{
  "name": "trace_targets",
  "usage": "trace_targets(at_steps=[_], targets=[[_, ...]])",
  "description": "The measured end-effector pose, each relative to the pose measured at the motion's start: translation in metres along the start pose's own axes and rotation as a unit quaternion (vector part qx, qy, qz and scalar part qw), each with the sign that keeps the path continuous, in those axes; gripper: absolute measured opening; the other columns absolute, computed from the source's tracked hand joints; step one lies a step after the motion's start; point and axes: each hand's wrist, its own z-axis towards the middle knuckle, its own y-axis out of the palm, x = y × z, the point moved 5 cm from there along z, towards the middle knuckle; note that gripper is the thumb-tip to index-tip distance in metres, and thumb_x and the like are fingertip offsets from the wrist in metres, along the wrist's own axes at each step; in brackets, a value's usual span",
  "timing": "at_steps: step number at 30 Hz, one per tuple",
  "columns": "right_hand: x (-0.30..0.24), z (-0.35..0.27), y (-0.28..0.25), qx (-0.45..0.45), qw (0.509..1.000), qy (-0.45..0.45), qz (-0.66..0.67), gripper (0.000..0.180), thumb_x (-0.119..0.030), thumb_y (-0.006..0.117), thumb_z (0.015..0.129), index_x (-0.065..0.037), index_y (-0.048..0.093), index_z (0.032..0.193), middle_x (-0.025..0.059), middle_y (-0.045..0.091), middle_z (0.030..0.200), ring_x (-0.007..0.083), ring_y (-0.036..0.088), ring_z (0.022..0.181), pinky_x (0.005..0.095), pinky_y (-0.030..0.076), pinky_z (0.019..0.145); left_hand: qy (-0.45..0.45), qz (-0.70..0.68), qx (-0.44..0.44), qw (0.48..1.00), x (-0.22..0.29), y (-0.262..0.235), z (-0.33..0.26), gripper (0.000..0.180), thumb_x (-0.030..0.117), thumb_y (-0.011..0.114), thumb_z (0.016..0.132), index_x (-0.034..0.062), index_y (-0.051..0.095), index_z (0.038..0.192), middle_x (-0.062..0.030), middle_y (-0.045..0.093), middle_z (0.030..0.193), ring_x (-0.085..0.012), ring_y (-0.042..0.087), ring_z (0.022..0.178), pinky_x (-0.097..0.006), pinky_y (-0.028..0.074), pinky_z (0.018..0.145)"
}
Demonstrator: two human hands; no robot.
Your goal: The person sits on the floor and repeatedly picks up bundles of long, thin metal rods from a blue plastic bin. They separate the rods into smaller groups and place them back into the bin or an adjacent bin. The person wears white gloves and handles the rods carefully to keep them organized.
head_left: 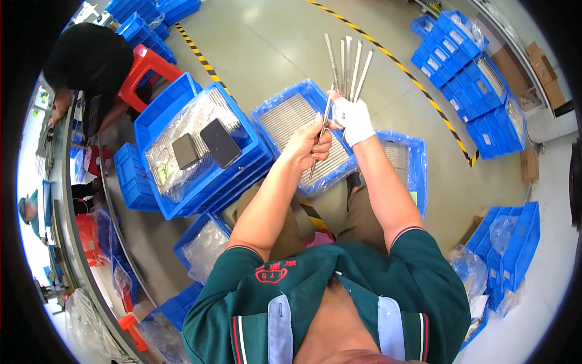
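Observation:
My bare left hand (310, 143) is closed around one thin metal strip (328, 108), which slants up toward my other hand. In a white glove, my right hand (355, 119) grips several long, narrow metal strips (347, 67) that fan out upward and away from me. The two hands are close together in front of my body. Beneath them stands a blue crate (344, 167) lined with clear plastic and filled with rows of similar strips (294, 118). A second lined blue crate (419, 164) of strips is to its right, partly behind my right forearm.
At left, stacked blue crates (227, 193) carry a black phone (219, 143) and a dark box (185, 151) on plastic wrap. A red stool (144, 67) and a person in black (91, 60) are beyond. More blue crates (467, 79) stand far right; others (504, 255) stand near right.

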Motion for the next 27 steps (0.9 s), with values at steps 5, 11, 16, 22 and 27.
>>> trace_targets(at_steps=[5,11,16,22,27], targets=[[-0.005,-0.007,0.001,-0.014,1.0,0.014,0.016,0.014,-0.015,0.07,0.08,-0.003,0.063,0.075,-0.0012,0.047,0.052,0.0078,0.038,0.039,0.0235,0.027,0.037,-0.027,-0.019,-0.033,0.999,-0.007,-0.006,0.009,0.033,0.035,0.043,0.098,0.003,0.052,0.096,0.0016,0.041,0.064,-0.0039,0.029,0.046,-0.018,0.024,0.038],[-0.004,-0.003,-0.002,0.047,0.998,-0.015,0.045,0.011,-0.009,0.074,0.076,-0.003,0.064,0.078,-0.0019,0.051,0.056,0.0068,0.041,0.043,0.0233,0.028,0.038,-0.029,-0.05,-0.041,0.997,-0.012,0.002,0.012,0.02,0.024,0.046,0.095,0.0042,0.05,0.094,0.0017,0.04,0.064,-0.0042,0.029,0.046,-0.019,0.024,0.038],[-0.008,-0.005,-0.004,0.066,0.997,-0.035,0.026,0.012,-0.005,0.074,0.074,-0.003,0.064,0.08,-0.0022,0.053,0.059,0.0065,0.043,0.047,0.0238,0.032,0.04,-0.042,-0.036,-0.05,0.997,-0.014,0.005,0.008,0.019,0.021,0.044,0.096,0.0032,0.049,0.093,0.0011,0.04,0.065,-0.0042,0.029,0.048,-0.019,0.025,0.041],[-0.019,-0.009,-0.005,0.093,0.994,-0.059,0.022,0.01,-0.007,0.072,0.076,-0.005,0.062,0.078,-0.0016,0.052,0.057,0.0077,0.044,0.044,0.0248,0.032,0.039,-0.038,-0.003,-0.037,0.999,-0.021,0.004,0.004,0.025,0.026,0.043,0.097,0.0025,0.05,0.094,-0.0011,0.044,0.066,-0.0072,0.031,0.049,-0.021,0.027,0.044],[-0.042,0.009,-0.033,0.165,0.982,-0.089,0.011,0.01,-0.013,0.07,0.079,-0.007,0.061,0.079,-0.0048,0.042,0.052,0.0067,0.035,0.039,0.0247,0.027,0.036,-0.088,0.105,-0.053,0.989,-0.026,0.004,-0.013,0.027,0.026,0.044,0.097,0.0031,0.052,0.086,-0.0056,0.053,0.063,-0.0129,0.046,0.047,-0.025,0.039,0.044]])
